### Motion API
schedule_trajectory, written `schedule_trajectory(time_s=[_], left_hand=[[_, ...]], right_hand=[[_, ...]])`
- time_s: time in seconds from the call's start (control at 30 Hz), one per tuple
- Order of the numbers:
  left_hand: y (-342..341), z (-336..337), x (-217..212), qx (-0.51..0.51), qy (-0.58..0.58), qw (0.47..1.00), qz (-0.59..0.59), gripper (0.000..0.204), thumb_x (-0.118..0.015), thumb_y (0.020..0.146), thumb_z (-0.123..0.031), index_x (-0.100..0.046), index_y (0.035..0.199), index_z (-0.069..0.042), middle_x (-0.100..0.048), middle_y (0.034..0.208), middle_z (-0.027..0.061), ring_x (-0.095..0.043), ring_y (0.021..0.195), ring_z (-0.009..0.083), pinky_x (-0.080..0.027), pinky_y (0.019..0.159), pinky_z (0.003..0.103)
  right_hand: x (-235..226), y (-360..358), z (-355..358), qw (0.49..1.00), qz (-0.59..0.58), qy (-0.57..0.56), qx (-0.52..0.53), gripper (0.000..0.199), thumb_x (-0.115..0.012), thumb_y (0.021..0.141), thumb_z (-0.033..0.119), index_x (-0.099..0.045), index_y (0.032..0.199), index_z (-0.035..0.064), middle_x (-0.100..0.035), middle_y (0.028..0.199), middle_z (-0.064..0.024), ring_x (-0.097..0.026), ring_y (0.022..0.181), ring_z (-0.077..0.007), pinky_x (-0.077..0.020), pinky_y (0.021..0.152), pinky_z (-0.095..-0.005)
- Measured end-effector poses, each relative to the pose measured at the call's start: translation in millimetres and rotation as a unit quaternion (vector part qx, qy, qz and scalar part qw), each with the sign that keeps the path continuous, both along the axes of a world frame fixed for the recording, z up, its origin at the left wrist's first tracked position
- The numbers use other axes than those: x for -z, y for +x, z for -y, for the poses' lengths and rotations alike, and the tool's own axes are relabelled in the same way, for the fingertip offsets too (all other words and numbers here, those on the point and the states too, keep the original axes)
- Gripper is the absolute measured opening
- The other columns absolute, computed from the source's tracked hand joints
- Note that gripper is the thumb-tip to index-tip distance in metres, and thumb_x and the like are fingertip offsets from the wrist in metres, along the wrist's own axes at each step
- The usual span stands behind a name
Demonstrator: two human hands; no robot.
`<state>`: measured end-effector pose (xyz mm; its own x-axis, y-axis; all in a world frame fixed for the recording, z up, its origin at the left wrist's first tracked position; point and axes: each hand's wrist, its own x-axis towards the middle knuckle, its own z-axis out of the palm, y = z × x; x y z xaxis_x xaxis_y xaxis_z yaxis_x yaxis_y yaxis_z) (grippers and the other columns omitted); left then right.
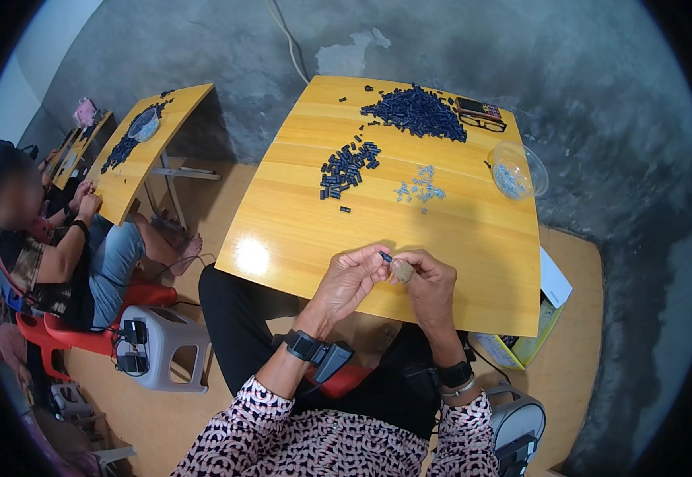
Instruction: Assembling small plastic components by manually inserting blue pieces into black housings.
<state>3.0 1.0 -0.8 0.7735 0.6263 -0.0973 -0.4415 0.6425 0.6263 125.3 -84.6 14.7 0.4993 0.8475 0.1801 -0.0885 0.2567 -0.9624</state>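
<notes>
Right now the left hand point(351, 278) pinches a small dark piece point(384, 257), its long axis pointing right at the closed right hand point(425, 282), whose grip holds a tan bit point(402, 272).

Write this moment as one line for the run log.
left hand: pinches small dark part | right hand: meets it over table edge | behind: dark parts pile, clear bowl

table point(457, 238): wood-look top, smooth and glossy, with a bright glare spot
dark pieces point(417, 111): looked like matt plastic
small part point(385, 257): dark, seemingly plastic, pinched at the fingertips
bowl point(530, 163): clear, shiny plastic
floor point(585, 71): rough, patchy grey concrete
stool point(173, 346): smooth grey plastic
sleeves point(282, 437): patterned cloth, matt
</notes>
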Motion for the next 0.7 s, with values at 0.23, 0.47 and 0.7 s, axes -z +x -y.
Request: schedule_trajectory(time_s=[0.23,0.47,0.7], left_hand=[[-1.0,-2.0,0.3,-0.002,0.018,1.000,-0.017,0.019,-0.056,0.090,-0.008,-0.058,0.105,0.004,-0.063,0.089,0.0098,-0.056,0.074,0.0132,-0.050,0.076,0.028],[-2.1,-0.5,-0.9,0.013,0.001,1.000,0.014,0.020,-0.055,0.091,-0.009,-0.057,0.106,0.004,-0.063,0.090,0.0109,-0.056,0.073,0.0133,-0.050,0.077,0.031],[-2.2,0.2,-3.0,0.012,0.004,1.000,0.016,0.021,-0.055,0.092,-0.008,-0.058,0.107,0.005,-0.063,0.089,0.0103,-0.057,0.073,0.0139,-0.051,0.076,0.031]], right_hand=[[-2.0,-4.2,-1.7,1.000,-0.010,0.002,0.001,0.008,-0.063,0.084,0.001,-0.065,0.088,-0.0054,-0.065,0.079,-0.0069,-0.060,0.068,-0.0099,-0.0472,0.062,-0.0218],[1.9,-5.3,-0.9,0.998,-0.053,0.010,-0.013,0.011,-0.061,0.085,0.003,-0.065,0.091,-0.0055,-0.064,0.079,-0.0062,-0.059,0.069,-0.0102,-0.0469,0.063,-0.0218],[3.6,-8.0,-1.8,1.000,-0.015,0.013,0.003,0.011,-0.060,0.086,0.003,-0.065,0.092,-0.0054,-0.062,0.081,-0.0055,-0.058,0.068,-0.0099,-0.0471,0.063,-0.0219]])
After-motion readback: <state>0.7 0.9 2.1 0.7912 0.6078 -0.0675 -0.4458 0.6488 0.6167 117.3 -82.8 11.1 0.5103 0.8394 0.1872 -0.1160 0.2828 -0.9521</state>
